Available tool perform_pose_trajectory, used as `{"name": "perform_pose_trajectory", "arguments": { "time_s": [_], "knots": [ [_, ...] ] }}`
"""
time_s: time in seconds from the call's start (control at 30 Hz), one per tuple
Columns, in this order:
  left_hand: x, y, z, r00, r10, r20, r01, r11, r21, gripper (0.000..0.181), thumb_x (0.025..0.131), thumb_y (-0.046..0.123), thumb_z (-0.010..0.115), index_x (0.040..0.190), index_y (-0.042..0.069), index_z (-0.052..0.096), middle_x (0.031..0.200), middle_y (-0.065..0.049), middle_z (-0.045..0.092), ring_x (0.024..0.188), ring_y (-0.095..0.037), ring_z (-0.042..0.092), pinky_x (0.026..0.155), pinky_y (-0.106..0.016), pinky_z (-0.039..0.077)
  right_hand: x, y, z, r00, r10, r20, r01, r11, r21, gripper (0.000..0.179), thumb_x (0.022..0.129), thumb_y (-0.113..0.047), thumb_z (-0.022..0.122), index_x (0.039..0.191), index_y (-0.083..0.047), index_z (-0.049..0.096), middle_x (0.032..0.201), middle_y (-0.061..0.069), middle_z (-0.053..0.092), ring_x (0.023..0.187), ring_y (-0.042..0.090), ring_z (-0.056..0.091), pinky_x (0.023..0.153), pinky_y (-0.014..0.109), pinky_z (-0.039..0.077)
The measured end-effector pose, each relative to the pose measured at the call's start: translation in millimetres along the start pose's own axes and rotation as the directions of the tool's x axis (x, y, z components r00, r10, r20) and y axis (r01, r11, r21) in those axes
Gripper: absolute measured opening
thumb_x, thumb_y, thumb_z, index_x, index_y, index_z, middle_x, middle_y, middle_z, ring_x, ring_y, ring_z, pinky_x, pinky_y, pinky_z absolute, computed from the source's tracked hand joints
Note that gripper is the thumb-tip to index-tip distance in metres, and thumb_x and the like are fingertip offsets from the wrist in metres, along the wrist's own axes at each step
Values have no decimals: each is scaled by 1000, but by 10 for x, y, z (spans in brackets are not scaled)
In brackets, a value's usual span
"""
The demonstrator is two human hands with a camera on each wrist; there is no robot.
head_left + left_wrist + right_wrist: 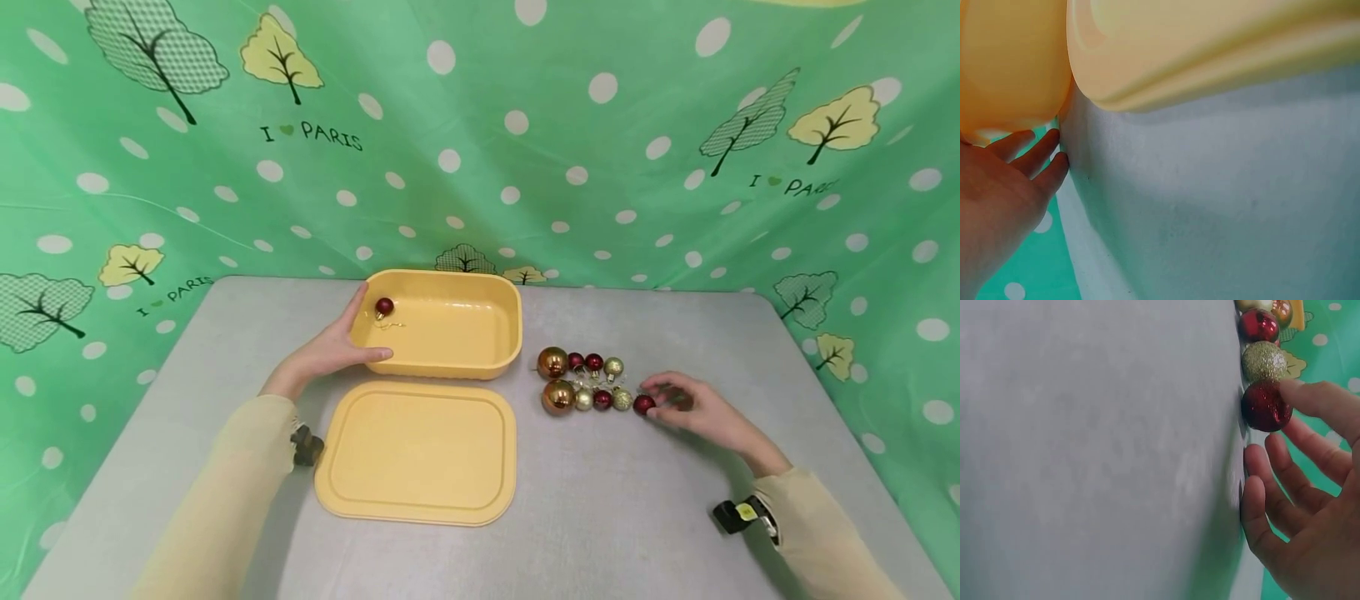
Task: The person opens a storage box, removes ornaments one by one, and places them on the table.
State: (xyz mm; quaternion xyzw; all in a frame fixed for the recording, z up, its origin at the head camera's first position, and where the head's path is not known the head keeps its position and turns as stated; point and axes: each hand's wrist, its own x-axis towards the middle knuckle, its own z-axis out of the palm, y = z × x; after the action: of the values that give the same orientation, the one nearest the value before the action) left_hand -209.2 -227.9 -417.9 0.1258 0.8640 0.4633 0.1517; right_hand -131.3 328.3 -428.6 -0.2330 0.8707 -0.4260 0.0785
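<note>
A yellow storage box [480,367] stands open at the back of the table. My left hand [330,343] holds its left end, thumb over the front rim and fingers along the outside. Inside, at the left, lies a dark red Christmas ball [384,306] with a gold string. My right hand [693,408] is at the right end of a double row of ornaments, thumb and forefinger around a glittery red Christmas ball [1265,406]. That ball sits beside a gold glitter ball [1264,361]. The hand's other fingers stay loosely bent near the tabletop.
The box's yellow lid [420,454] lies flat in front of it. Two large copper balls [558,397] head the rows, followed by small red balls [594,362] and gold balls [613,367]. A green polka-dot curtain [480,125] hangs behind the grey table [600,517].
</note>
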Motion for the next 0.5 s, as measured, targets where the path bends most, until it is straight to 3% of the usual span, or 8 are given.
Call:
{"name": "perform_pose_trajectory", "arguments": {
  "time_s": [0.2,0.4,0.5],
  "knots": [
    [-18,47,0,1000,-7,4,7,1000,1,117,83,28,77,153,24,-17,160,-9,-13,144,-39,-3,112,-59,9,11,-10,21,999,46,-11,-46,999,-5,26,84,-2,72,109,0,65,98,8,64,85,15,59,71,25,52],
    [-67,184,-5,1000,-20,11,20,999,-34,114,84,19,75,154,14,-15,159,-15,-14,143,-42,-5,112,-59,5,28,-8,26,999,34,-14,-34,999,0,29,85,1,69,114,0,64,102,10,64,87,17,59,73,26,52],
    [-73,191,-7,1000,-25,13,26,999,-35,115,84,19,75,154,15,-16,159,-15,-14,143,-41,-6,112,-59,4,40,-13,36,1000,28,-14,-28,1000,-2,30,85,2,69,114,0,64,103,11,64,87,18,59,72,26,52]
  ]
}}
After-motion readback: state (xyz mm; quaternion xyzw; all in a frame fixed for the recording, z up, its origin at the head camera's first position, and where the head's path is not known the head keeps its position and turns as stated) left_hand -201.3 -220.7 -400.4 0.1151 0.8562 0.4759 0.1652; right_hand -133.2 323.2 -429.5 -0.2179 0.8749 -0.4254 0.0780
